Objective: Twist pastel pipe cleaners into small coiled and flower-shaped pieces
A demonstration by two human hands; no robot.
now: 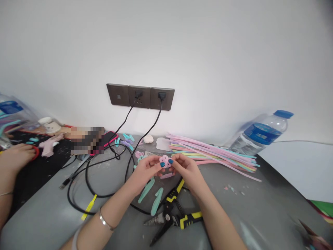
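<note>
A small pink pipe-cleaner flower point(165, 159) with rounded looped petals is held up between my two hands, over the grey table. My left hand point(148, 170) pinches its left side, thumb on the front. On the right side my right hand point(187, 171) grips it the same way, fingers curled behind. Just below the flower shows a pink piece point(167, 176), partly hidden by my fingers. Folded mint-green pipe-cleaner pieces point(156, 202) lie beneath my left hand. Wire-cutting pliers point(168, 217) with black and yellow handles lie spread between my forearms.
Behind my right hand lies a bundle of pastel pipe cleaners point(208, 152). A water bottle point(264, 133) leans at the wall. Black cables point(87, 177) loop across the left side, up to the wall sockets point(140, 96). Another person's hand point(18, 158) is at far left, by red-handled scissors point(36, 152).
</note>
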